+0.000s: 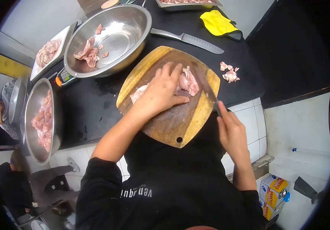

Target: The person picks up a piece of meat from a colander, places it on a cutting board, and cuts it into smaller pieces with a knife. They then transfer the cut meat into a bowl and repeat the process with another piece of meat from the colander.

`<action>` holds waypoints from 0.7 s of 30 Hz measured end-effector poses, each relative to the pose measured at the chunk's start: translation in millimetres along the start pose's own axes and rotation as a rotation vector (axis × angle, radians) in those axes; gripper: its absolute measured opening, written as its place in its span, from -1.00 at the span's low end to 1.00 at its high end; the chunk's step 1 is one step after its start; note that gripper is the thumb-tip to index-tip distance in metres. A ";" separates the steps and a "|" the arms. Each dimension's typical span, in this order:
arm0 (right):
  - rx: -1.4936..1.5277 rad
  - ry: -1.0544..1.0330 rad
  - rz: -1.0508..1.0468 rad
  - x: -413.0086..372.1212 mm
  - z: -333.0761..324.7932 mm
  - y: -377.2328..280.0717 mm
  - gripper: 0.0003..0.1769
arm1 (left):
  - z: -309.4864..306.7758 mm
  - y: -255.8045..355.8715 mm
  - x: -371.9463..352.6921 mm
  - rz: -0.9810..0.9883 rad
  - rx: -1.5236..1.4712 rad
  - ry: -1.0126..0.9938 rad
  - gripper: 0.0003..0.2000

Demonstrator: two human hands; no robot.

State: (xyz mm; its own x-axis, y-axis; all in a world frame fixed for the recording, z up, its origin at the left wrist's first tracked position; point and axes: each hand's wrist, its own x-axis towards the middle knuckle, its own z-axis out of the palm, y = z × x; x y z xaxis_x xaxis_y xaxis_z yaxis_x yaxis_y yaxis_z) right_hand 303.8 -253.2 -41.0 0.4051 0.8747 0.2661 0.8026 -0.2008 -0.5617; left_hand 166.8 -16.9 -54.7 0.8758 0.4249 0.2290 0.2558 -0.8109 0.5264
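Gripping one knife (204,83) in right hand (233,132), left hand (160,93) spread over meat (190,82), one board (163,132), one colander (124,30)

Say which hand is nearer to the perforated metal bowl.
Left. The left hand rests on the meat on the cutting board, below and right of the bowl in view; the right hand, gripping a knife, is farther off, beyond the board's lower-right edge.

Cutting board (165,126): yellow-brown, darker brown streaks. Cloth (219,25), far right: yellow, black edge. Meat (189,82): pale pink. Worktop (96,103): black. Shirt (172,191), near: black, white lettering. Colander (124,28), far left: silver.
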 end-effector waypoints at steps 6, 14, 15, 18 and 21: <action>0.033 -0.023 0.011 -9.2 5.6 0.2 -0.49 | 22.4 3.1 13.3 -0.142 0.065 -0.093 0.08; 0.133 -0.114 0.058 0.5 10.9 -8.1 -0.50 | 39.8 -2.2 10.7 -0.205 -0.294 0.140 -0.27; 0.169 -0.130 0.064 1.1 11.5 -8.6 -0.50 | 41.6 -3.8 9.4 -0.226 -0.313 0.172 -0.30; 0.246 -0.164 0.108 1.3 10.8 -12.3 -0.49 | 35.4 -7.7 3.5 -0.227 -0.397 0.228 -0.32; 0.280 -0.183 0.136 4.9 2.4 -32.0 -0.47 | 14.0 0.7 -9.4 -0.235 -0.450 0.345 -0.33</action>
State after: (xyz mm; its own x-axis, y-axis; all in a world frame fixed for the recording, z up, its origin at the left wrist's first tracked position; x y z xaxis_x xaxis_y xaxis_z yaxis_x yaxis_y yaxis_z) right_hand 279.1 -241.5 -23.6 0.3944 0.9179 0.0442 0.5854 -0.2139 -0.7820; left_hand 164.4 -27.1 -68.0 0.6147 0.7385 0.2770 0.1621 -0.4619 0.8720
